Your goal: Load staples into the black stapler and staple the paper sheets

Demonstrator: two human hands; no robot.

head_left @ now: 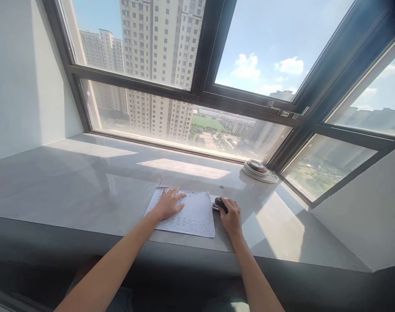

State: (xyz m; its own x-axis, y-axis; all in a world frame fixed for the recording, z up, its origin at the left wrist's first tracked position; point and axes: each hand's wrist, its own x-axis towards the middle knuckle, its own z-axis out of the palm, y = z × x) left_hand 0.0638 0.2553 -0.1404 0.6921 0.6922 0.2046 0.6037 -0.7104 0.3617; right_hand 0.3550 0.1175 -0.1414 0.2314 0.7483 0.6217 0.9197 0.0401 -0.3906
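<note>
Sheets of paper (197, 211) with printed or written lines lie on the window sill near its front edge. My left hand (168, 205) rests flat on their left part with the fingers spread. At the right edge of the sheets my right hand (231, 212) is wrapped round a small black stapler (220, 203). The stapler's front end meets the paper's edge; whether the paper is between its jaws I cannot tell. Two short thin strips (221, 187), perhaps staples, lie just beyond the stapler.
A stack of round, plate-like discs (259, 171) sits at the back right by the window frame (197, 99). The pale sill (86, 190) runs from the left wall to the right wall, with its front edge just below the paper. Sunlit patches fall across it.
</note>
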